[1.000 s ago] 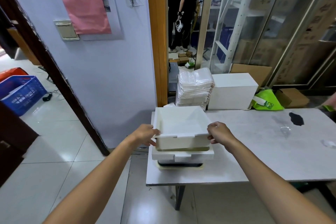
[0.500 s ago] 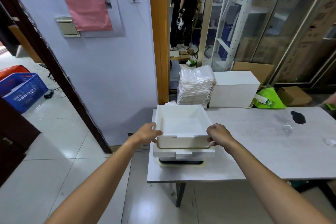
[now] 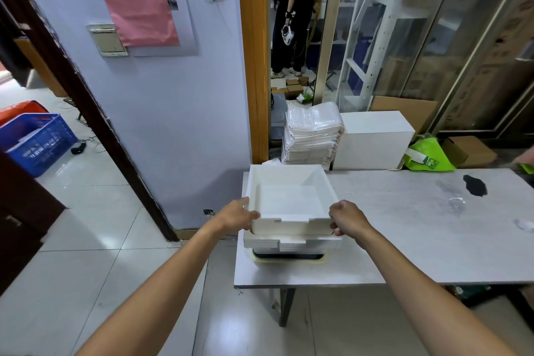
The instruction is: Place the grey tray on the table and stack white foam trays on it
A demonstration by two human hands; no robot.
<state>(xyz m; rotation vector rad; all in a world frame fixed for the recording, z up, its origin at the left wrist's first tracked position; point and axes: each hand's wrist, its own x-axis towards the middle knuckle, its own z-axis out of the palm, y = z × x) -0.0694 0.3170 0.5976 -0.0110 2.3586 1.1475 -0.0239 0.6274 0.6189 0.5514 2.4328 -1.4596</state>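
A deep white foam tray [image 3: 290,199] sits at the table's left end, nested into the top of a short stack of white foam trays [image 3: 291,243]. Under the stack only the dark front rim of the grey tray [image 3: 289,257] shows, resting on the table [image 3: 404,225]. My left hand [image 3: 235,215] grips the top tray's near left corner. My right hand [image 3: 346,218] grips its near right corner. Both arms reach in from below.
Behind the table stand a wrapped pile of white foam trays [image 3: 312,136], a white box [image 3: 374,143] and a green bag [image 3: 427,154]. A dark stain [image 3: 475,185] marks the tabletop at the right. A blue crate [image 3: 36,143] sits on the floor far left. A person [image 3: 297,9] stands in the doorway.
The top foam tray has come down with both hands and now sits lower into the stack. My view has shifted slightly.
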